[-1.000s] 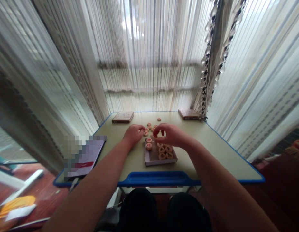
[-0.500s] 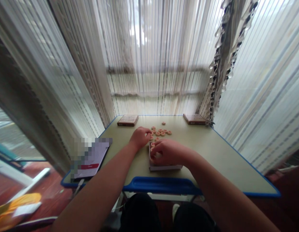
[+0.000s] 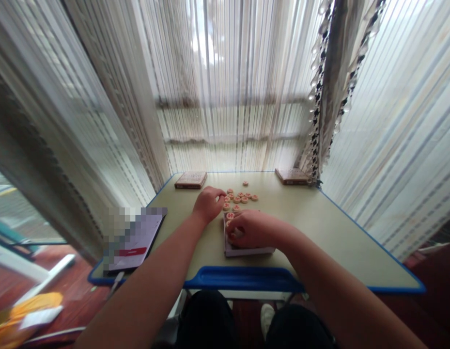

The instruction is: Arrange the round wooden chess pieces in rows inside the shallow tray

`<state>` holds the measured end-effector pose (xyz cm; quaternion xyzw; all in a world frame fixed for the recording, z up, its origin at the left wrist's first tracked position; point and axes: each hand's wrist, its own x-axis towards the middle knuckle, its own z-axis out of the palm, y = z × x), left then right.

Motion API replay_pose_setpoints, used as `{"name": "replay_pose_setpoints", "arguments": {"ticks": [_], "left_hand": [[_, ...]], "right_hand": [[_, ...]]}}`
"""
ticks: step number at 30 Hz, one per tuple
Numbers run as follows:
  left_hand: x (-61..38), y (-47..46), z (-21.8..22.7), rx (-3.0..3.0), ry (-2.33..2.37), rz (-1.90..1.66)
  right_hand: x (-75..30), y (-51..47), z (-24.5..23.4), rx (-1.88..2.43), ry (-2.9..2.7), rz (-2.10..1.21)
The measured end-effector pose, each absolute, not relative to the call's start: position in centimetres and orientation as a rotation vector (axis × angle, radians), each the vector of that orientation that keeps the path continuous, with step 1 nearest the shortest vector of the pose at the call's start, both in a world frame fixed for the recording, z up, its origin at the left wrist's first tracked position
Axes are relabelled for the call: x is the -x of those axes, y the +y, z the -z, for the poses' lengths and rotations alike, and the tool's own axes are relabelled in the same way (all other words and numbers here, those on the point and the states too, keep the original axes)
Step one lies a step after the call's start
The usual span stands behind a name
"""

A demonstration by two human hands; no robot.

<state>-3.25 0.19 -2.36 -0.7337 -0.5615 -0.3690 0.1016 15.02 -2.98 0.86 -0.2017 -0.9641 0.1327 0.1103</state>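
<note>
Chess pieces [image 3: 244,199], probably light, hard and best held by the rim, lie beyond and inside the box [image 3: 234,252], left hand [image 3: 207,203] curled beside them, right hand [image 3: 254,228] curled over it, any pinch impossible to tell

Pale round pieces [image 3: 244,199] lie in and beyond the shallow box [image 3: 249,252].

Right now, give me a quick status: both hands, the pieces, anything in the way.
Left hand beside loose pieces, grip unclear. Right hand low over the box, grip unclear. That hand blocks view of most of the box.
</note>
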Motion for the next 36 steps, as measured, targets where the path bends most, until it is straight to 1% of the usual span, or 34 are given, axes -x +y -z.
{"name": "replay_pose_setpoints", "arguments": {"ticks": [4,13,21,26,30,32,34,36], "left_hand": [[3.2,0.2,2.4,2.156,-1.626,1.108],[3.1,0.3,2.2,2.174,-1.664,1.102],[3.0,0.1,2.1,2.188,-1.605,1.130],[3.1,0.0,2.0,2.191,-1.622,1.125],[3.2,0.0,2.1,2.191,-1.603,1.101],[3.3,0.2,2.3,2.186,-1.616,1.084],[3.5,0.4,2.5,2.177,-1.658,1.075],[3.6,0.5,2.7,2.180,-1.705,1.076]], "right_hand": [[-15.1,-2.7,-0.7,0.659,-2.829,-0.447],[-14.9,-2.5,-0.8,0.603,-2.825,-0.436],[-14.9,-2.2,-0.3,0.601,-2.803,-0.467],[-15.5,-1.7,-0.8,0.566,-2.721,-0.472],[-16.5,-0.3,-1.4,0.659,-2.581,-0.533],[-17.1,1.0,-1.4,0.780,-2.434,-0.472],[-17.7,2.5,-0.7,0.928,-2.297,-0.327],[-18.1,4.2,0.5,1.046,-2.266,-0.226]]}}
